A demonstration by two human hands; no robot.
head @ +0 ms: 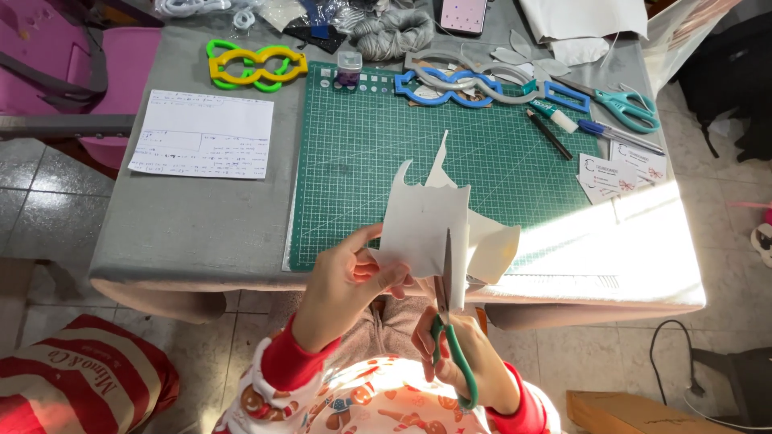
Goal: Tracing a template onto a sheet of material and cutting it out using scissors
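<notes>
My left hand (347,273) pinches the lower left edge of a pale piece of fabric (425,217) held above the near edge of the table. My right hand (462,354) grips green-handled scissors (447,321), whose blades point up into the fabric and cut along its middle. The fabric has jagged, pointed offcuts at its top and a loose flap hanging to the right. Both hands are over the front edge of a green cutting mat (362,161).
On the grey table (185,233) lie a white sheet of paper (205,134), yellow and green templates (256,66), blue and grey templates (458,84), teal scissors (623,104), pens (555,120), cards (619,169), grey yarn (394,32). A pink chair (112,80) stands at left.
</notes>
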